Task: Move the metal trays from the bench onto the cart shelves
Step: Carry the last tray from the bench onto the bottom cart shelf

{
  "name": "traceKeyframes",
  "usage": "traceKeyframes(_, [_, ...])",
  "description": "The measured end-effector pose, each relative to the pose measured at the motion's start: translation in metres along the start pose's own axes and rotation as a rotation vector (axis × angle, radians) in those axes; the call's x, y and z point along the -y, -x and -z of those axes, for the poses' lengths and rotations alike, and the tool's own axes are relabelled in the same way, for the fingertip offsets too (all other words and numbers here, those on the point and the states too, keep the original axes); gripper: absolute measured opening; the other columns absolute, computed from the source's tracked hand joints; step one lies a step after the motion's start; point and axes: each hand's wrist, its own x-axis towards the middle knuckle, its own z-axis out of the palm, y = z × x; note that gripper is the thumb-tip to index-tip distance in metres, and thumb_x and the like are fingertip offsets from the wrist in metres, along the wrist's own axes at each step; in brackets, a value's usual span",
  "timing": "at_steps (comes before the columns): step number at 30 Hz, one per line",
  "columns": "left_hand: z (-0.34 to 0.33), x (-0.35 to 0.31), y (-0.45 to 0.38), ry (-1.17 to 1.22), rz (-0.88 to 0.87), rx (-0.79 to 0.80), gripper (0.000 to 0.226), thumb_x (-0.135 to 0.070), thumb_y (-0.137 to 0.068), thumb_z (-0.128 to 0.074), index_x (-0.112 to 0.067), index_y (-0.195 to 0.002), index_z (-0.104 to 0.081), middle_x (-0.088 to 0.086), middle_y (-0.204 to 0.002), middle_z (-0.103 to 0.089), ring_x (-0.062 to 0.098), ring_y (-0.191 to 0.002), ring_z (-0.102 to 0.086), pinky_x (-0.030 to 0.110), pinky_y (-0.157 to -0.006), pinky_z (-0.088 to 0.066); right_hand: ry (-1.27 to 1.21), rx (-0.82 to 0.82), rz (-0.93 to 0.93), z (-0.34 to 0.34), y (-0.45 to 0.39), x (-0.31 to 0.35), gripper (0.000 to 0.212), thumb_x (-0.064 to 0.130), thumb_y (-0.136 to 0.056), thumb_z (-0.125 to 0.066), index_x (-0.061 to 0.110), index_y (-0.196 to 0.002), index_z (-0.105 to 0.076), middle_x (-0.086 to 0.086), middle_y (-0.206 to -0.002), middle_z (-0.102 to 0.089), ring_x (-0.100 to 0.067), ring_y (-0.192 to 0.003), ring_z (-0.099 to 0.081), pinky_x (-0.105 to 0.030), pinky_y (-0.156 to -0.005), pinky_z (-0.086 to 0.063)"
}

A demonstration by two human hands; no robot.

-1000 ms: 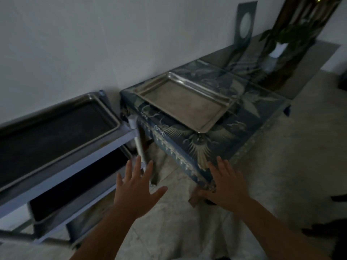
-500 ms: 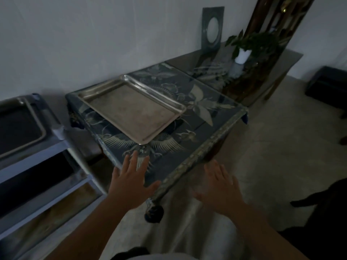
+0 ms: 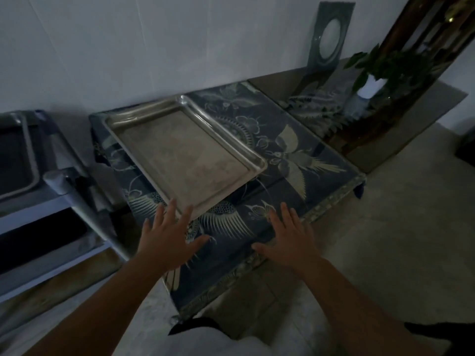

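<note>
A flat rectangular metal tray (image 3: 185, 155) lies on the blue bird-patterned bench (image 3: 303, 160), set at an angle with one corner toward me. My left hand (image 3: 171, 237) hovers open with spread fingers, its fingertips at the tray's near corner. My right hand (image 3: 288, 240) is open too, palm down over the bench's front part, to the right of the tray and apart from it. The cart (image 3: 64, 191) stands at the left. Another metal tray (image 3: 18, 160) sits on its top shelf, cut off by the frame edge.
A wall runs behind the bench and cart. A lower grey surface (image 3: 416, 109) at the right back carries a potted plant (image 3: 372, 80) and a leaning panel with a round hole (image 3: 329, 39). Tiled floor (image 3: 398, 227) spreads to the right.
The view has swung right and closer to the bench, pushing the cart toward the left edge. Both hands have reached forward over the bench, the left one arriving at the tray's near corner.
</note>
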Motion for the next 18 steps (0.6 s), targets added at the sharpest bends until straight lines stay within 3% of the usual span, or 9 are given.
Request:
traceKeyframes(6, [0.006, -0.001, -0.05, 0.127, 0.112, 0.031, 0.119, -0.099, -0.057, 0.01, -0.038, -0.159, 0.007, 0.004, -0.169, 0.018, 0.029, -0.155, 0.013, 0.057, -0.122, -0.009, 0.094, 0.073, 0.062, 0.033, -0.074, -0.017, 0.12, 0.102, -0.06, -0.012, 0.034, -0.156, 0.01, 0.0, -0.164, 0.023, -0.023, -0.151, 0.014, -0.062, -0.116, -0.006])
traceKeyframes(10, [0.006, -0.004, -0.069, 0.2, 0.242, 0.047, 0.124, -0.1, -0.053, 0.012, -0.037, -0.159, 0.006, 0.003, -0.168, 0.019, 0.028, -0.154, 0.014, 0.057, -0.122, -0.008, 0.138, 0.098, 0.149, 0.052, -0.129, -0.021, 0.13, 0.103, -0.05, 0.0, 0.031, -0.157, 0.007, -0.002, -0.165, 0.019, -0.025, -0.151, 0.012, -0.062, -0.117, -0.009])
traceKeyframes(15, [-0.007, -0.012, -0.092, 0.257, 0.424, 0.058, 0.102, -0.09, -0.078, -0.019, -0.034, -0.16, 0.003, 0.003, -0.169, 0.017, 0.027, -0.155, 0.013, 0.059, -0.12, -0.01, 0.178, 0.095, 0.235, 0.053, -0.21, -0.029, 0.129, 0.102, -0.051, 0.0, 0.029, -0.157, 0.006, -0.002, -0.165, 0.019, -0.026, -0.151, 0.01, -0.061, -0.118, -0.01])
traceKeyframes(18, [-0.02, -0.01, -0.104, 0.298, 0.565, 0.047, 0.098, -0.085, -0.084, -0.029, -0.032, -0.16, 0.006, 0.0, -0.17, 0.014, 0.026, -0.155, 0.009, 0.059, -0.121, -0.013, 0.158, 0.109, 0.317, 0.054, -0.257, -0.029, 0.118, 0.099, -0.061, -0.016, 0.031, -0.156, 0.001, -0.001, -0.166, 0.012, -0.026, -0.152, 0.003, -0.063, -0.116, -0.015])
